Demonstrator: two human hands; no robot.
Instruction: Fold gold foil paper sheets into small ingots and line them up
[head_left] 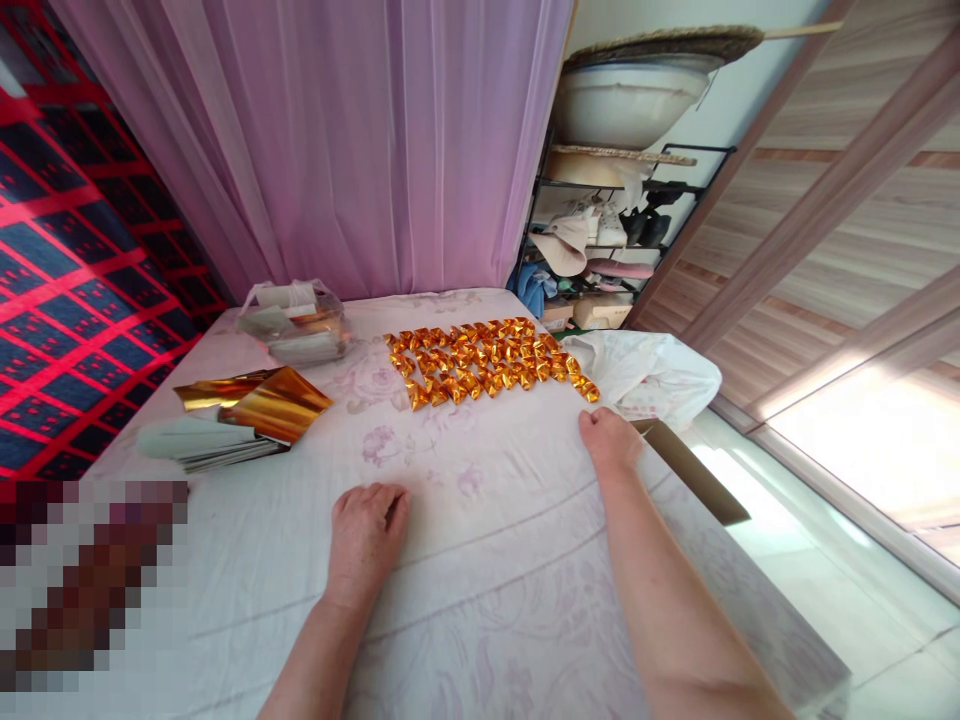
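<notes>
Dozens of gold folds (487, 362) lie in rows on the sheet (480, 560), beyond both hands. Nearest them is the right hand (609, 440), which rests near the bed's right edge with its fingers curled under, just below the last fold at the right end of the rows; whether it grips anything cannot be told. Well short of the rows, the left hand (365, 540) lies palm down on the sheet, loosely curled and holding nothing.

Left of the left hand, a stack of gold foil sheets (255, 410) rests on the sheet. A clear bag (296, 322) lies behind it, near the pink curtain (360, 140). Just beyond the right hand, a white bag (652, 372) sits at the rows' right end.
</notes>
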